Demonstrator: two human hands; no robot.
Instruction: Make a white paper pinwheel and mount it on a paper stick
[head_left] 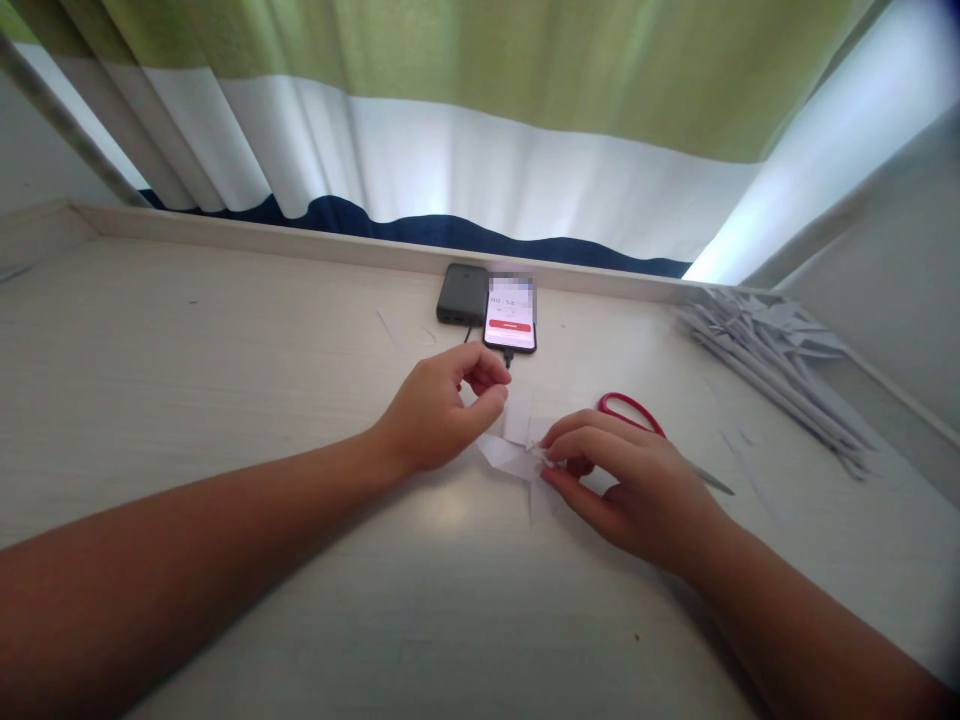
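Note:
A white folded paper pinwheel [510, 458] with several flat blades lies low over the table in front of me. My right hand [611, 475] pinches it near its middle, on the right side, where a small crumpled bit of paper shows at the fingertips. At the pinwheel's upper left is my left hand [450, 405], fingers curled and thumb close to the index finger. What that pinch holds, if anything, is too small to tell. Red-handled scissors [634, 410] lie behind my right hand, which partly covers them; the blade tip pokes out to the right.
A phone [510, 325] with a timer on screen and a cable plugged in lies beside a black power bank [461, 295] at the table's back edge. At right rests a pile of white paper sticks and folded paper [772, 360]. Thin paper scraps [739, 460] lie nearby. A striped curtain [450, 130] hangs behind.

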